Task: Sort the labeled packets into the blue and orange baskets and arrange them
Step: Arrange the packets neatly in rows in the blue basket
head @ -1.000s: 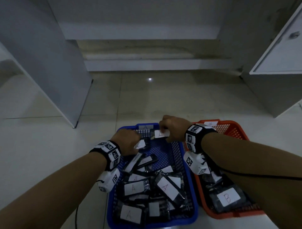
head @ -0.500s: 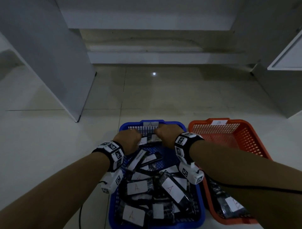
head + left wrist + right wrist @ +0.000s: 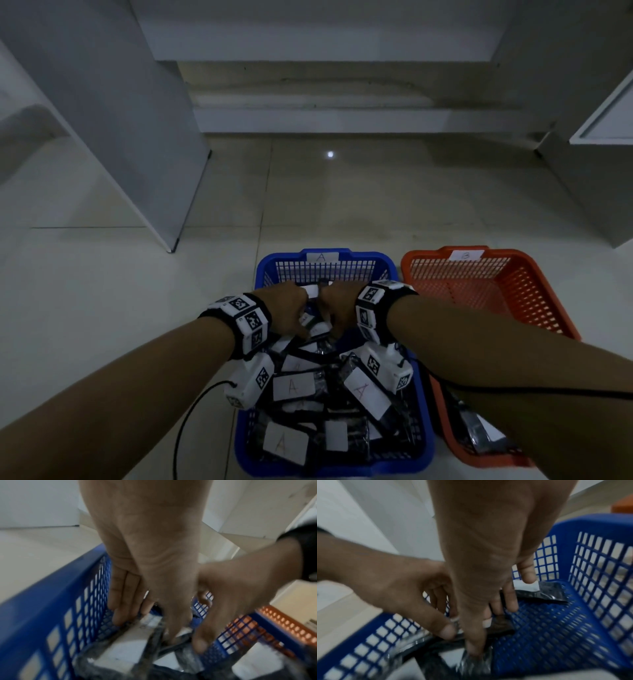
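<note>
Reaching with both hands into the far end of the blue basket (image 3: 329, 270) on the floor (image 3: 342, 205).
The left hand (image 3: 286, 310) and right hand (image 3: 337, 308) sit side by side, fingers pointing down and pressing on black packets (image 3: 368, 394) with white "A" labels; neither clearly grips one. The packets fill the basket's near half. The orange basket (image 3: 493, 291) stands just beside it to the right, with packets at its near end.
</note>
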